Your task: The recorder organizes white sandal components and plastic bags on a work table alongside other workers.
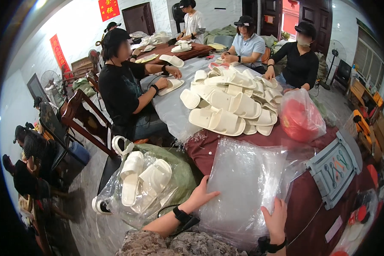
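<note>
A stack of clear plastic bags (243, 183) lies on the dark red table (303, 200) right in front of me. My left hand (199, 195) rests with spread fingers on the stack's left edge. My right hand (275, 219) lies flat on its lower right corner. Both wrists wear black bands. Neither hand grips anything. A heap of white slippers (230, 102) sits further back on a clear sheet at the table's middle.
A large clear sack of white slippers (143, 181) stands on the floor at my left. A red bundle in plastic (301, 117) and a grey tool tray (335, 168) lie to the right. Several people sit around the table, and wooden chairs (83, 115) stand to the left.
</note>
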